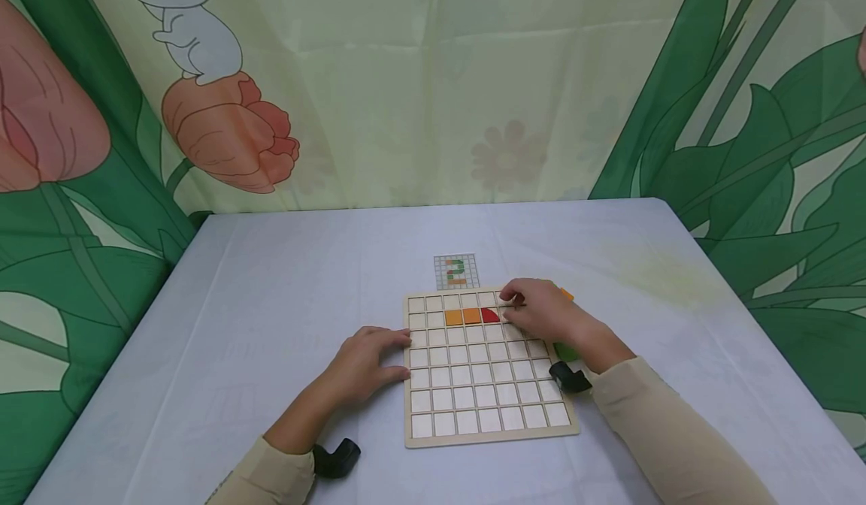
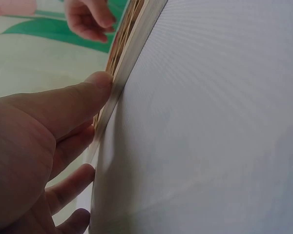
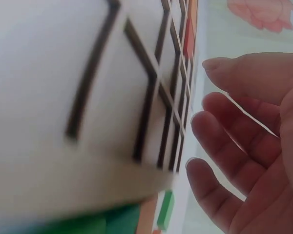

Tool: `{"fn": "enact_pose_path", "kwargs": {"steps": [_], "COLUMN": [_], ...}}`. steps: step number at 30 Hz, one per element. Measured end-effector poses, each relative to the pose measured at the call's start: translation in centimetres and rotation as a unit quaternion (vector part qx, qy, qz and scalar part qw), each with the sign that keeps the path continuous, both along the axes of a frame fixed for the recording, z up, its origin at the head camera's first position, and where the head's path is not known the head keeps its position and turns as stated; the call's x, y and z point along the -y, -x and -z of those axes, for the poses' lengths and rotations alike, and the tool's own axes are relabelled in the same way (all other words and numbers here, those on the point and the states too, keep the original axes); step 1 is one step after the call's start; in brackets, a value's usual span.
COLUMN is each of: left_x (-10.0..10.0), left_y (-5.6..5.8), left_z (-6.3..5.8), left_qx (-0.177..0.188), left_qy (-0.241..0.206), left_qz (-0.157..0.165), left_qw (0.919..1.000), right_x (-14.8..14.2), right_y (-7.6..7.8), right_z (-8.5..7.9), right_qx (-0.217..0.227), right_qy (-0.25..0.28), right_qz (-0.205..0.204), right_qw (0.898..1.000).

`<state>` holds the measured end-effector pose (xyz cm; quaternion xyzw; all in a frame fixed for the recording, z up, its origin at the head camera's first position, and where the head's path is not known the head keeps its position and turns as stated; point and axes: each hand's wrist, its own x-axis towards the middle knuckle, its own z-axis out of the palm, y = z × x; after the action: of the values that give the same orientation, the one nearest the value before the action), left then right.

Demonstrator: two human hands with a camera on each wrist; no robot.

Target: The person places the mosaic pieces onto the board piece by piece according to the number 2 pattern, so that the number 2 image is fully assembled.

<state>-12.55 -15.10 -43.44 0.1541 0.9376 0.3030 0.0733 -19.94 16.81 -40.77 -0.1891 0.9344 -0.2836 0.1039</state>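
A wooden grid board (image 1: pixel 494 438) with white cells lies on the table. In its second row from the top sit an orange square tile (image 1: pixel 453 317), another orange square (image 1: pixel 471 316) and a red tile with a curved side (image 1: pixel 489 315). My left hand (image 1: pixel 365 364) touches the board's left edge with extended fingers and thumb, seen close in the left wrist view. Over the upper right cells hovers my right hand (image 1: pixel 543 309), just right of the red tile. In the right wrist view its fingers (image 3: pixel 219 141) are loosely bent, with no tile visible between them.
Beyond the board lies a small card (image 1: pixel 456 271) printed with a coloured grid pattern. Green pieces (image 1: pixel 567 352) and an orange piece (image 1: pixel 567 294) show at the board's right, partly hidden by my right arm. A printed curtain (image 1: pixel 406 114) hangs behind the white table (image 1: pixel 271 287).
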Motion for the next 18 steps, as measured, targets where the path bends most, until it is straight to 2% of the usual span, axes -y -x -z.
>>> {"fn": "enact_pose_path", "kwargs": {"steps": [7, 13, 18], "left_x": [0.0, 0.0, -0.1], "left_y": [0.0, 0.0, 0.0], "left_z": [-0.1, -0.1, -0.1], "left_qx": [0.003, 0.005, 0.005], "left_qy": [0.000, 0.000, 0.000], "left_qz": [-0.002, -0.003, -0.003], "left_qw": [1.0000, 1.0000, 1.0000], "right_x": [-1.7, -3.1, -3.9], "right_y": [0.5, 0.9, 1.4], "right_z": [-0.4, -0.4, -0.4], "right_qx": [-0.005, 0.009, 0.022], "right_qy": [-0.026, -0.018, -0.038], "right_qz": [0.036, 0.057, 0.085], "right_qw": [0.999, 0.998, 0.995]}}
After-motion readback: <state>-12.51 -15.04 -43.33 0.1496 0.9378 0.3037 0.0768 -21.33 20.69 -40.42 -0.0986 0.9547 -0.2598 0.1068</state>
